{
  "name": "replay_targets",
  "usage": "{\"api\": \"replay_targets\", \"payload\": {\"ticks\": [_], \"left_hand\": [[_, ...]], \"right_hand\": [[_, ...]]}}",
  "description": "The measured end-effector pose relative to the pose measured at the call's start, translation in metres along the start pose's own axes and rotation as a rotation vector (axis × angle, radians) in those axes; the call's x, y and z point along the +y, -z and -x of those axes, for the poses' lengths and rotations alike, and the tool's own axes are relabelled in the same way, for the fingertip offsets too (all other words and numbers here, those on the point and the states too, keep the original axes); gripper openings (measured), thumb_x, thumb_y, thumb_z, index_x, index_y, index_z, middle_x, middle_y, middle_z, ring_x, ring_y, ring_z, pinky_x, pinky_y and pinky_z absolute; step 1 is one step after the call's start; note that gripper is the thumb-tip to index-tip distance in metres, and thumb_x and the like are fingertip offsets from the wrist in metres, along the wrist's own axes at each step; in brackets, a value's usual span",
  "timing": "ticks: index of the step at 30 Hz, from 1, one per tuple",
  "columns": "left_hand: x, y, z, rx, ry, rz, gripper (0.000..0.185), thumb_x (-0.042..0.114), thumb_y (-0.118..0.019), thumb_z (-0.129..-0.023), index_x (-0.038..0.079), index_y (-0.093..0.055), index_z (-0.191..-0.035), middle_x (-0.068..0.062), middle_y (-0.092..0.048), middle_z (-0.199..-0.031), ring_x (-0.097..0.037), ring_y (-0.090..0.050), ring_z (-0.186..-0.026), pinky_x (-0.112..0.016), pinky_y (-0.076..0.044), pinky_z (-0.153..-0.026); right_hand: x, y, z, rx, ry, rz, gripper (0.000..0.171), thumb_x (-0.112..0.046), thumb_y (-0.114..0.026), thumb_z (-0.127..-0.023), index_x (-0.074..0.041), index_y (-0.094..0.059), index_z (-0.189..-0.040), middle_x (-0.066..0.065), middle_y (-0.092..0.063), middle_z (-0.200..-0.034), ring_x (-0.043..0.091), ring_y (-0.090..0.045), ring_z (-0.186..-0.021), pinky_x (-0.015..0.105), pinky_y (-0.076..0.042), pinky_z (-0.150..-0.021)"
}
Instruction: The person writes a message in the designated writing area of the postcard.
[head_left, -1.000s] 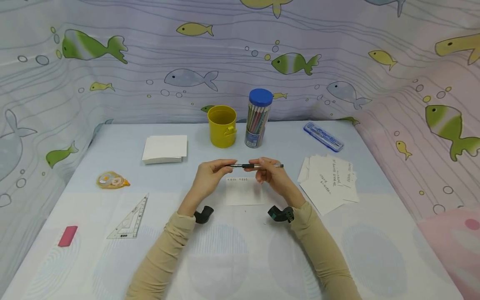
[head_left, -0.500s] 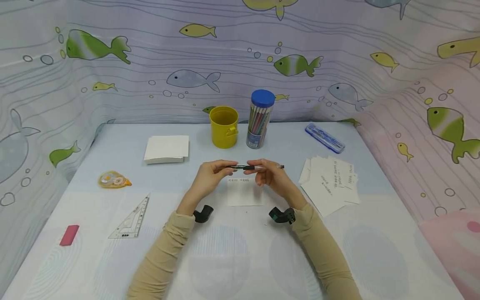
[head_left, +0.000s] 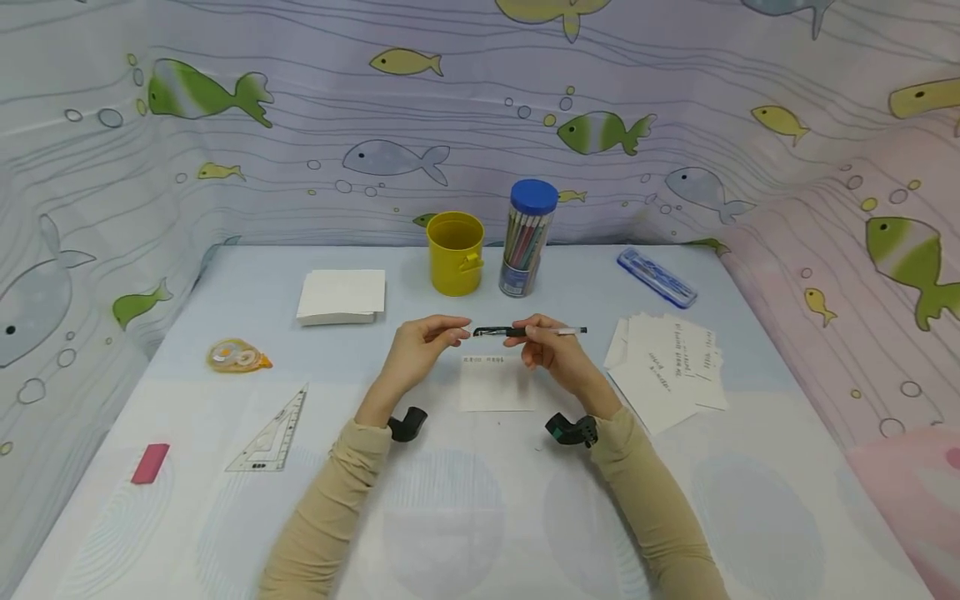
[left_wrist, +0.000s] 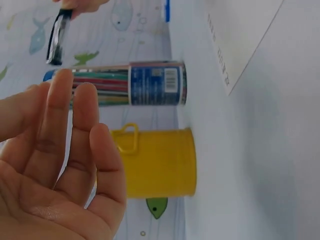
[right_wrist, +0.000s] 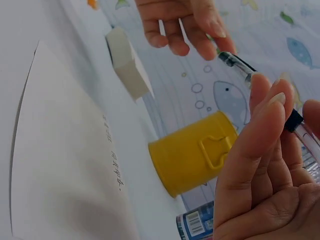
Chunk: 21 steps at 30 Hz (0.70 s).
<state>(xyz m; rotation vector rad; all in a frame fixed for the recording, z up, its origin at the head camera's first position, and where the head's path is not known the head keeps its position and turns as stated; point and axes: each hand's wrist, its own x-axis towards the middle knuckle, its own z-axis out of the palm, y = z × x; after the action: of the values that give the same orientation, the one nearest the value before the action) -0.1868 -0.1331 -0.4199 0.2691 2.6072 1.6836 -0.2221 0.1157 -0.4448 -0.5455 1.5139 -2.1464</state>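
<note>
In the head view my right hand [head_left: 564,360] pinches a capped pen [head_left: 517,332] held level above a card. The pen's clear barrel sticks out to the right, and its dark cap points left. My left hand [head_left: 415,357] holds nothing; its fingertips are just short of the cap end, with a small gap showing. The left wrist view has these fingers [left_wrist: 82,107] relaxed and the cap [left_wrist: 59,37] beyond them. Below lies the white card [head_left: 497,387] with a short handwritten line along its top edge. In the right wrist view, thumb and fingers grip the pen's middle.
Behind the hands stand a yellow bucket [head_left: 455,262] and a blue-lidded tube of pencils [head_left: 527,242]. A stack of blank cards [head_left: 342,293], correction tape [head_left: 236,357], set square [head_left: 273,437] and red eraser [head_left: 151,463] lie left. Written cards [head_left: 663,367] and a blue case [head_left: 657,277] lie right.
The left fingers have let go of the pen's cap end. The pen has shifted slightly right in the right hand, and the capped end now shows in full.
</note>
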Motion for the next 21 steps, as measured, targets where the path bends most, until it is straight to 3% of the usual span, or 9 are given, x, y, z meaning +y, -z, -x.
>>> {"api": "replay_targets", "payload": {"ticks": [7,16,21], "left_hand": [[-0.004,0.006,-0.001,0.020,0.012,0.013,0.029,0.025,-0.057,-0.098,0.011,-0.068,-0.121,-0.011,-0.074,-0.106,-0.025,-0.068,-0.095,-0.045,-0.054,-0.090],[-0.005,0.021,0.004,0.029,0.001,0.001,0.032,0.027,-0.056,-0.099,0.010,-0.065,-0.125,-0.013,-0.072,-0.112,-0.028,-0.067,-0.098,-0.044,-0.054,-0.092],[-0.003,0.028,0.008,0.040,0.020,-0.079,0.034,0.026,-0.056,-0.099,0.010,-0.063,-0.128,-0.012,-0.069,-0.120,-0.029,-0.064,-0.109,-0.044,-0.053,-0.093]], "right_hand": [[-0.004,0.008,0.003,0.005,0.030,-0.042,0.025,-0.014,-0.039,-0.104,-0.016,-0.064,-0.105,-0.004,-0.076,-0.093,0.005,-0.062,-0.060,0.017,-0.052,-0.057],[-0.008,0.024,0.019,0.049,0.074,-0.029,0.029,-0.015,-0.037,-0.105,-0.013,-0.064,-0.117,-0.003,-0.076,-0.096,0.006,-0.063,-0.061,0.018,-0.053,-0.057],[-0.008,0.036,0.030,0.106,0.056,0.002,0.027,-0.020,-0.039,-0.105,-0.016,-0.062,-0.120,-0.004,-0.075,-0.099,0.007,-0.064,-0.061,0.019,-0.054,-0.058]]}}
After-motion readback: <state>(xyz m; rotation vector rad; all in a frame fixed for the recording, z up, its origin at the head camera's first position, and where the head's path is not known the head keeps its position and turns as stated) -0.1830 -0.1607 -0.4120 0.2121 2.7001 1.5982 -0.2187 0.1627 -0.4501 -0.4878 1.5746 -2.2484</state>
